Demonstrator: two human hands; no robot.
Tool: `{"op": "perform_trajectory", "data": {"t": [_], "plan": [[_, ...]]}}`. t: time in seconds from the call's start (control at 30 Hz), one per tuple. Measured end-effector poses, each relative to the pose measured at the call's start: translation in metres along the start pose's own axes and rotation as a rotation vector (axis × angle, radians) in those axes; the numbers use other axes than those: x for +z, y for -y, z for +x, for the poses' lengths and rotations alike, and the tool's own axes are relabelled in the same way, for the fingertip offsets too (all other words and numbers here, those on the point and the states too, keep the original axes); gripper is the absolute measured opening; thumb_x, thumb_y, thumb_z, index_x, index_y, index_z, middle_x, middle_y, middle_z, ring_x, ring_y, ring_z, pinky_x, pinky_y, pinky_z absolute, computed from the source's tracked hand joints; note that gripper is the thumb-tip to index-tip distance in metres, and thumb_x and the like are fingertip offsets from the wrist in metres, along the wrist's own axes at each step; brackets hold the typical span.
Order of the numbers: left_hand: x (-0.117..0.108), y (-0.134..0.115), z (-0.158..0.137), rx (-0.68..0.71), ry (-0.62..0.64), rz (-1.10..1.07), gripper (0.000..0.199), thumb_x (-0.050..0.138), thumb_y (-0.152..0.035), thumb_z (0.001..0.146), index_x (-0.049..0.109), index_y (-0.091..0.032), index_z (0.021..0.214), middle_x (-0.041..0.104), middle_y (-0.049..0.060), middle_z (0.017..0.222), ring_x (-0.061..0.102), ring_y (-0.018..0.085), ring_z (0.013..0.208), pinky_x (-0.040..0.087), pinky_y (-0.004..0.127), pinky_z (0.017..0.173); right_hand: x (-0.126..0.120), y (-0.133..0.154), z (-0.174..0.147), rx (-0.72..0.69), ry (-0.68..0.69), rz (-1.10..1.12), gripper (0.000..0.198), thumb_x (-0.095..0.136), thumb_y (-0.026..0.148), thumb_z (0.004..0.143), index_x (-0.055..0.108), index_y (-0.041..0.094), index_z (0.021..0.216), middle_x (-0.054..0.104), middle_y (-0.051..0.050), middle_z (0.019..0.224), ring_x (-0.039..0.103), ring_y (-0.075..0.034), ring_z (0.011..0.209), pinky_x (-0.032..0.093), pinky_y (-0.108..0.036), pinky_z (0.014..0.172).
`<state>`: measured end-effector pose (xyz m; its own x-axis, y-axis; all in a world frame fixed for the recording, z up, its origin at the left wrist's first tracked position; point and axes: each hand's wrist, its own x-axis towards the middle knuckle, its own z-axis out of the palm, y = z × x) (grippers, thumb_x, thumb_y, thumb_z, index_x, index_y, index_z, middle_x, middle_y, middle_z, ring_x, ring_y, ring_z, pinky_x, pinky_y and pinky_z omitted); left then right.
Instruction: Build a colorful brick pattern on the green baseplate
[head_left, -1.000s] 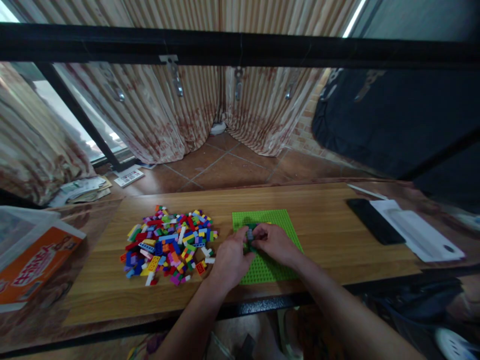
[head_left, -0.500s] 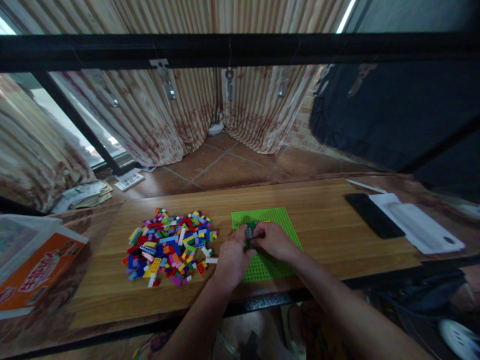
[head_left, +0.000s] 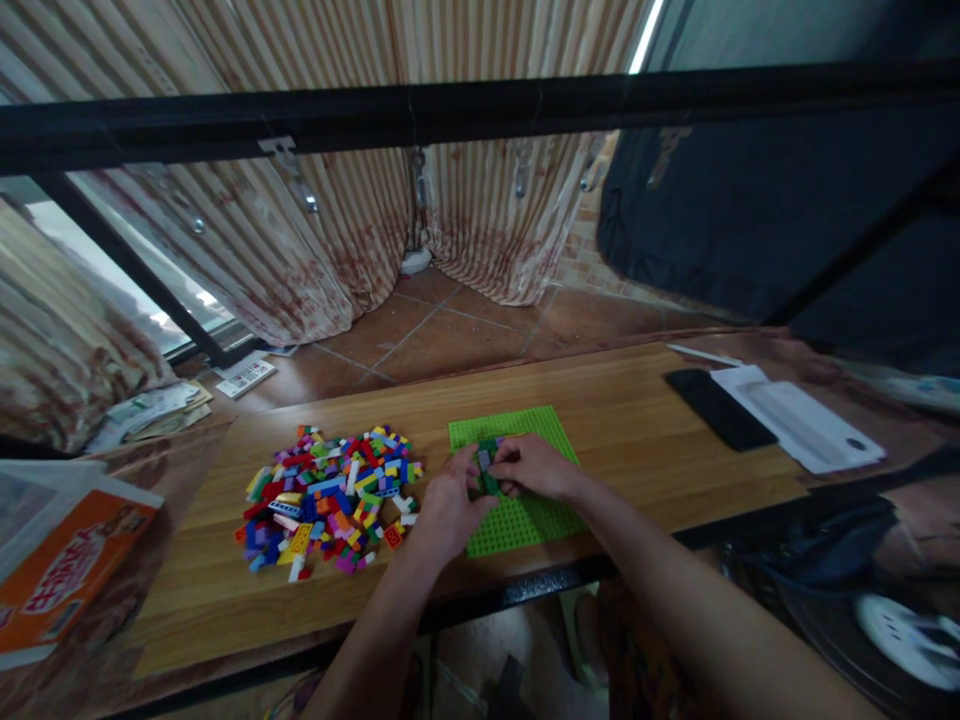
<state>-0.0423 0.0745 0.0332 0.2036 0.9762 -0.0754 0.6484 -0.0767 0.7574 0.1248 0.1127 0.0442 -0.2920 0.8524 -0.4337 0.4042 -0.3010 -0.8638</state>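
Note:
On the wooden board lies a bright green studded baseplate. A small cluster of dark green and grey building bricks sits over its left half, between my two hands. My left hand curls around the left side of the cluster, its fingers closed against the bricks. From the right, my right hand pinches at the cluster, thumb and fingers together. The fingers partly hide the bricks, so which single piece each hand grips cannot be made out. Left of the plate spreads a pile of loose coloured bricks.
A black phone-like slab and a white tray-like piece lie at the board's right. An orange-labelled clear box stands at the left. A dark metal bar crosses in front of the curtains.
The whole view has shifted and tilted slightly. My right hand has shifted a little over the bricks, and more of the green cluster shows between the hands. My left hand stays beside it.

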Motion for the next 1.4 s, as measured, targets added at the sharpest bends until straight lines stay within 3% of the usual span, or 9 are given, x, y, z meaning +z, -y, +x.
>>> {"op": "perform_trajectory", "data": {"t": [0.2,0.57,1.03,1.4], "plan": [[-0.005,-0.001,0.000,0.001,-0.008,-0.032,0.061,0.069,-0.011,0.071,0.051,-0.015,0.130,0.067,0.003,0.092,0.064,0.017,0.084,0.053,0.032,0.079,-0.007,0.006,-0.001,0.052,0.044,-0.059,0.016,0.058,0.018,0.085,0.058,0.016,0.070,0.059,0.004,0.049,0.059,-0.008,0.045,0.049,-0.018,0.047],[0.002,-0.006,0.000,-0.025,-0.025,0.076,0.066,0.074,-0.017,0.070,0.050,-0.016,0.131,0.065,0.003,0.091,0.063,0.020,0.086,0.051,0.034,0.081,-0.003,0.013,-0.004,-0.085,-0.048,-0.469,0.011,0.061,0.018,0.074,0.067,0.016,0.065,0.059,0.004,0.048,0.053,-0.008,0.044,0.039,-0.020,0.048],[0.002,-0.006,0.003,-0.054,-0.008,0.058,0.067,0.077,-0.016,0.069,0.051,-0.016,0.130,0.063,0.001,0.087,0.063,0.019,0.084,0.049,0.032,0.077,0.000,0.008,0.000,-0.025,-0.079,-0.398,0.012,0.063,0.018,0.071,0.069,0.017,0.061,0.058,0.003,0.045,0.053,-0.010,0.042,0.038,-0.021,0.047],[0.004,-0.003,0.007,-0.075,-0.015,0.064,0.062,0.076,-0.017,0.067,0.052,-0.018,0.125,0.061,-0.003,0.080,0.061,0.016,0.076,0.047,0.029,0.072,0.002,0.012,-0.001,-0.071,-0.093,-0.450,0.017,0.063,0.018,0.070,0.066,0.018,0.054,0.055,0.004,0.043,0.049,-0.008,0.041,0.036,-0.021,0.047]]}}
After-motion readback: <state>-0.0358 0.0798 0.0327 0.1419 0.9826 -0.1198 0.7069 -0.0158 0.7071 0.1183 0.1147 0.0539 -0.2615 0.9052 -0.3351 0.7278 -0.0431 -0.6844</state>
